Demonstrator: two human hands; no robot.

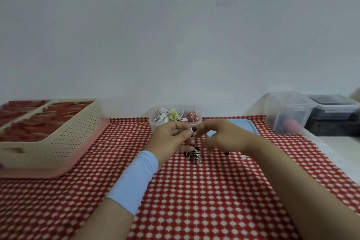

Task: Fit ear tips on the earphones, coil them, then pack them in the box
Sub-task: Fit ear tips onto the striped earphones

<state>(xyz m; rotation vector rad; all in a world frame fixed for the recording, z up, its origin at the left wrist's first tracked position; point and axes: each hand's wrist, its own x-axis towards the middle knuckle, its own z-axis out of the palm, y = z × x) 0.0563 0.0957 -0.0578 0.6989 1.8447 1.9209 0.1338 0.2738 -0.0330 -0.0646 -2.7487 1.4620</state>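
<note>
- A plain, pale grey-white wall fills the upper half, evenly lit, with a few faint smudges and specks.
- A red tablecloth with white star-like spots runs from the near edge to the wall.
- On the right the cloth ends and a bare white tabletop shows.
- Far left, a cream perforated basket sits on a pink tray.
- Far right, a clear plastic tub stands just beside a lidded container with dark contents.

Red-patterned tablecloth, pink tray, clear box, blue lid
</note>
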